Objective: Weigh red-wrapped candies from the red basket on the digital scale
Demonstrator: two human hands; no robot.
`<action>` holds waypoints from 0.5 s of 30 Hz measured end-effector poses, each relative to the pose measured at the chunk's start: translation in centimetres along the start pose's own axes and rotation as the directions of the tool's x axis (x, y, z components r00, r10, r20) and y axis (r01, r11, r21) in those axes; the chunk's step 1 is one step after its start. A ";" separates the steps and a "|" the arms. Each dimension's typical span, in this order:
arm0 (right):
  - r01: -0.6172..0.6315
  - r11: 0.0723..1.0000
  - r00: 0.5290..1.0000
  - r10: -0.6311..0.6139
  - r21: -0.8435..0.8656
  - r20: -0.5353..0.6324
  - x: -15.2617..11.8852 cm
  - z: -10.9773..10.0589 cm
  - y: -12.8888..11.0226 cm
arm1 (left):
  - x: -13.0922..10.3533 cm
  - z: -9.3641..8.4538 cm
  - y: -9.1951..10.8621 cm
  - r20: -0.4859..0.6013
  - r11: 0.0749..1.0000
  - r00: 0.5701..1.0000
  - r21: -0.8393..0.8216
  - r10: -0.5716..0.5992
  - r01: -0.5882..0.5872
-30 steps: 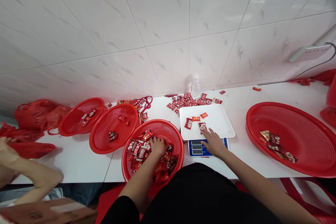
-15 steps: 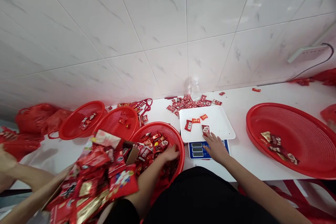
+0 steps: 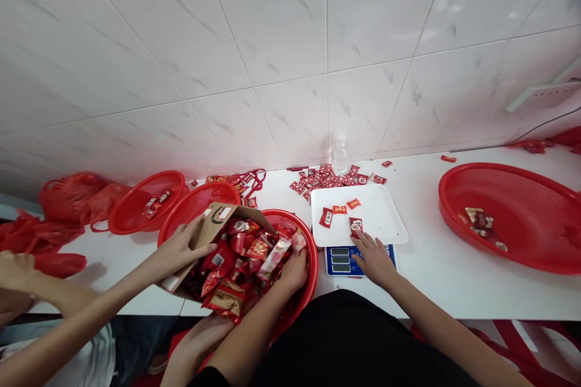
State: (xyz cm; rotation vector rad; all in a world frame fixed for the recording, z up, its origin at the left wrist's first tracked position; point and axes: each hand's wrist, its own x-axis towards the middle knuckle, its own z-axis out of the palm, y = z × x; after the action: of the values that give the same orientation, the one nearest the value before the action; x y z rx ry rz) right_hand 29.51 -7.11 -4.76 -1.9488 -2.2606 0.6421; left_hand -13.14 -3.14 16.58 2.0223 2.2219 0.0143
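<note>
My left hand (image 3: 295, 271) is down inside a red plastic basket (image 3: 312, 254) of wrapped snacks, its fingers curled; what they hold is hidden. At the front of the digital scale (image 3: 341, 260), my right hand (image 3: 376, 259) lies open, fingers spread. Its fingertips touch a dark red packet (image 3: 356, 227) on the white weighing tray (image 3: 381, 211). Another dark red packet (image 3: 325, 217) and two small orange-red packets, one at the middle (image 3: 339, 209), lie on that tray. Another person's hands tip a cardboard box (image 3: 206, 233) of red snack packets (image 3: 258, 248) over my basket.
Two red baskets, one farther left (image 3: 147, 202), stand on the white table. A large red basket (image 3: 512, 217) with a few packets is at right. Small red packets (image 3: 327, 176) and a clear bottle (image 3: 340, 157) lie by the wall. Red bags (image 3: 68, 196) are at far left.
The box of snacks has moved right and up, from over the table's front to above my basket. The large right basket has shifted and tilted. My right hand stays at the scale.
</note>
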 end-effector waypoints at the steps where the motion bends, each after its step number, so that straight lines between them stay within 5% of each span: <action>1: 0.004 1.000 1.000 -0.004 0.001 -0.003 0.0 0.0 0.1 | 0.2 -1.3 -0.8 0.062 0.998 0.997 0.048 0.035 -0.038; 5: 0.026 1.000 1.000 -0.026 0.002 -0.011 -0.2 0.1 0.3 | -0.6 -2.9 0.4 -0.023 0.962 0.982 0.208 0.188 -0.179; 10: 0.076 0.997 0.997 -0.076 0.017 -0.022 -0.3 0.1 1.0 | -4.2 -0.4 3.6 -0.029 0.937 0.959 0.225 0.282 -0.269; 15: 0.146 0.978 0.989 -0.141 0.147 -0.044 -0.4 -0.1 2.4 | -6.3 -0.5 1.7 0.037 0.954 0.960 0.111 0.276 -0.279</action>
State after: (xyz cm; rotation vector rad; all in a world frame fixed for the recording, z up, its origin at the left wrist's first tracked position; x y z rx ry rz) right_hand 31.80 -7.28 -5.45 -1.6985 -2.2357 0.7326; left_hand -10.96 -9.13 17.85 2.3689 1.9486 -0.1080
